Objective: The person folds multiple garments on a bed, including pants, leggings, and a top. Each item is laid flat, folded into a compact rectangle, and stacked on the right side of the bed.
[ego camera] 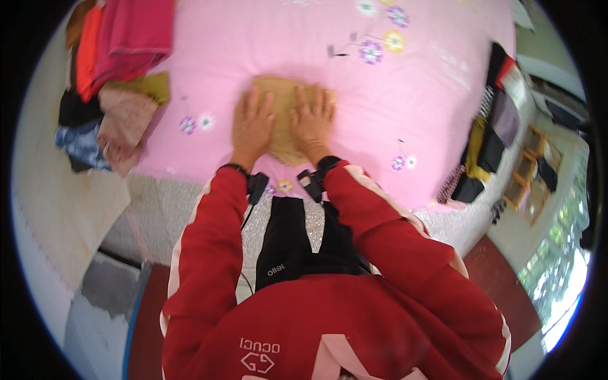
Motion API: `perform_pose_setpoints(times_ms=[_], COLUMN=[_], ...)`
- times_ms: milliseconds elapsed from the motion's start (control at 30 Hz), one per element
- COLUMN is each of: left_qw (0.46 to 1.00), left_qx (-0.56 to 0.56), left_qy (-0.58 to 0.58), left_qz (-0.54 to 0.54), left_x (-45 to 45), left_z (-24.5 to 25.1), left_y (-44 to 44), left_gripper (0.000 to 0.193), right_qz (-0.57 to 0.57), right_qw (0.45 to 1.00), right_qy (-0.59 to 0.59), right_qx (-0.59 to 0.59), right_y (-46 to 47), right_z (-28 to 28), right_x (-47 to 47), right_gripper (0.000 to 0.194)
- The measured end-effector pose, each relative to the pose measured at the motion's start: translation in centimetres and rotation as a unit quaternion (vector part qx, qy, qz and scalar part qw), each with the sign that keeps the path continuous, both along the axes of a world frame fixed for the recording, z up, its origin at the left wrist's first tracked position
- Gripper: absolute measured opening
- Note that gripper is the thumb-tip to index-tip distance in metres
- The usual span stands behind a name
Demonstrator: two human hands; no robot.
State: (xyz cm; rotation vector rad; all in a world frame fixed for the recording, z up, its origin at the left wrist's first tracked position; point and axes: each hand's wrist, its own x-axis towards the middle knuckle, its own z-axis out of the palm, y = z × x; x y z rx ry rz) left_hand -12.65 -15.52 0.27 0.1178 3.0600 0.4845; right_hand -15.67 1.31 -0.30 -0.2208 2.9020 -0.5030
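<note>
A folded tan cloth [281, 124] lies flat on the pink flowered bed sheet [209, 76], close to the bed's near edge. My left hand [251, 124] presses palm down along its left side, fingers spread and pointing away from me. On the right side of the cloth, my right hand [313, 118] rests the same way, palm down with fingers apart. Neither hand grips the cloth. Part of it shows between them and beyond the fingertips. Dark bands with small black devices sit at both wrists.
At the left stand folded magenta cloths [140, 28], with a crumpled dusty-pink garment [124, 118] and a blue patterned one [85, 142] nearer me. Several dark and mustard garments [477, 142] hang over the bed's right edge. Beyond them is a wooden rack [525, 171] on the floor.
</note>
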Motion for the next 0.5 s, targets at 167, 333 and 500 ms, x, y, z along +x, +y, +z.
perform_pose_setpoints(times_ms=[167,333,500], left_qw=[0.986,0.888,0.657], left_qx=[0.099,0.307,0.576], left_qy=[-0.010,-0.184,-0.353], left_qz=[0.137,0.287,0.334], left_x=[0.5,0.4,0.8], left_z=[-0.5,0.7,3.9], left_y=[1.1,0.3,1.9], left_gripper=[0.062,0.055,0.046], right_qz=[-0.146,-0.351,-0.358], right_qw=[0.985,0.872,0.751], right_qy=[-0.021,-0.202,-0.372], right_qx=[-0.084,-0.275,-0.411], right_y=[2.1,2.7,8.3], right_z=[1.9,5.1,5.6], right_x=[0.8,1.3,1.0], right_gripper=[0.082,0.095,0.067])
